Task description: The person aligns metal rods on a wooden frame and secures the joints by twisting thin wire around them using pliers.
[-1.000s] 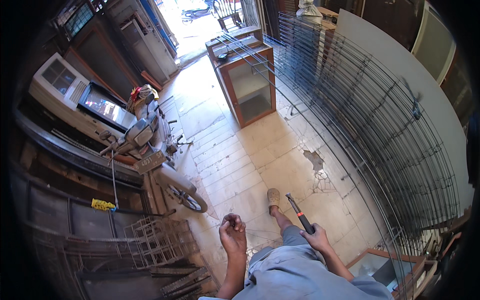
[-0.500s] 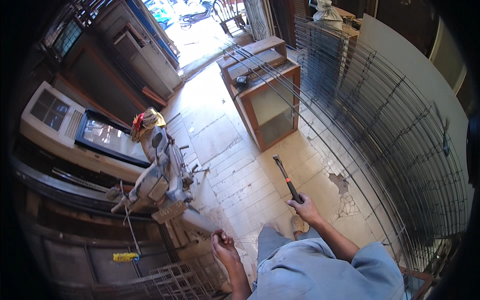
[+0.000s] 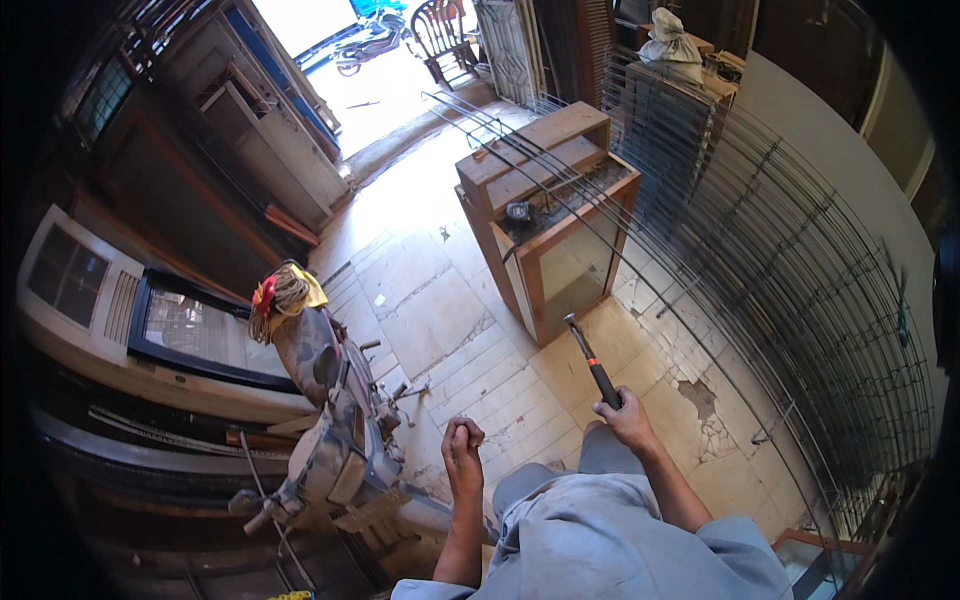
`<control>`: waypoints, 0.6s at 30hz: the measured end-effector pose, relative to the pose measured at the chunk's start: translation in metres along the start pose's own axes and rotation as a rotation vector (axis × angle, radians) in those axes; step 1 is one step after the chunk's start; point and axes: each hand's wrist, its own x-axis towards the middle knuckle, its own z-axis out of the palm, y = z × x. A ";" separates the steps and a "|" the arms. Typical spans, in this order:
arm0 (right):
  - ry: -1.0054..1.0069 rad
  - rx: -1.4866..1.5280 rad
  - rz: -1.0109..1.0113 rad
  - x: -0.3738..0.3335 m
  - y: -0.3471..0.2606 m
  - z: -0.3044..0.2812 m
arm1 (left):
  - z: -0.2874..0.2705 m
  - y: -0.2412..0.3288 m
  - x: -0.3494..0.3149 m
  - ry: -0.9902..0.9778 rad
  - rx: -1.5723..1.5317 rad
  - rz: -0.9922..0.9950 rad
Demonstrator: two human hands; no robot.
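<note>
A hammer (image 3: 589,362) with a black grip, an orange band and a small metal head is in my right hand (image 3: 624,417). Its head points forward, away from me, over the tiled floor. My left hand (image 3: 463,444) is raised in front of my body with its fingers curled closed. Whatever may be inside those fingers is hidden. To the left of it stands a dusty scooter (image 3: 335,440). Nothing touches the hammer's head.
Long thin metal rods (image 3: 560,170) lie across a wooden cabinet (image 3: 530,290) and run back along my right. Bent wire mesh panels (image 3: 800,250) lean at the right. Framed windows (image 3: 205,325) line the left side. A chair (image 3: 443,40) stands by the bright doorway.
My view has shifted, and the cabinet and scooter sit lower in it. My left hand has come up and forward. Thin wire strands seen beside it earlier no longer show. The hammer stays in my right hand.
</note>
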 end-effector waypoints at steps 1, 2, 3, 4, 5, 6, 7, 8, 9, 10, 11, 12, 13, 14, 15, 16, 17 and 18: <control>0.013 -0.044 -0.016 0.015 -0.004 0.004 | 0.000 -0.004 0.015 -0.034 -0.033 0.000; 0.027 -0.087 -0.031 0.027 -0.015 0.008 | 0.000 -0.009 0.030 -0.070 -0.066 -0.001; 0.030 -0.096 -0.050 0.040 -0.028 0.010 | 0.005 -0.013 0.044 -0.058 -0.089 -0.021; 0.030 -0.106 -0.070 0.055 -0.045 0.012 | 0.007 -0.018 0.059 -0.042 -0.080 -0.033; 0.029 -0.121 -0.091 0.072 -0.064 0.015 | 0.009 -0.025 0.073 -0.022 -0.074 -0.044; 0.037 -0.137 -0.144 0.092 -0.080 0.020 | 0.012 -0.032 0.087 0.000 -0.067 -0.049; 0.043 -0.154 -0.198 0.112 -0.096 0.025 | 0.015 -0.038 0.100 0.000 -0.010 0.024; 0.043 -0.178 -0.258 0.134 -0.114 0.032 | 0.021 -0.040 0.118 0.009 0.032 0.041; 0.046 -0.203 -0.282 0.158 -0.129 0.038 | 0.030 -0.038 0.132 0.018 0.080 0.045; 0.047 -0.229 -0.307 0.186 -0.142 0.048 | 0.039 -0.037 0.146 0.028 0.127 0.047; 0.040 -0.255 -0.335 0.209 -0.160 0.056 | 0.043 -0.036 0.162 0.023 0.095 0.056; 0.087 -0.303 -0.413 0.229 -0.182 0.063 | 0.045 -0.033 0.178 0.036 0.100 0.071; 0.135 -0.349 -0.490 0.247 -0.203 0.071 | 0.047 -0.029 0.194 0.047 0.104 0.085; 0.188 -0.388 -0.571 0.264 -0.223 0.078 | 0.050 -0.026 0.210 0.055 0.111 0.105; 0.247 -0.430 -0.633 0.288 -0.234 0.085 | 0.055 -0.022 0.226 0.092 0.158 0.106; 0.309 -0.471 -0.691 0.316 -0.241 0.095 | 0.061 -0.021 0.246 0.117 0.227 0.131; 0.365 -0.512 -0.734 0.331 -0.248 0.104 | 0.065 -0.021 0.262 0.143 0.305 0.141; 0.362 -0.515 -0.709 0.343 -0.252 0.109 | 0.069 -0.020 0.277 0.162 0.382 0.152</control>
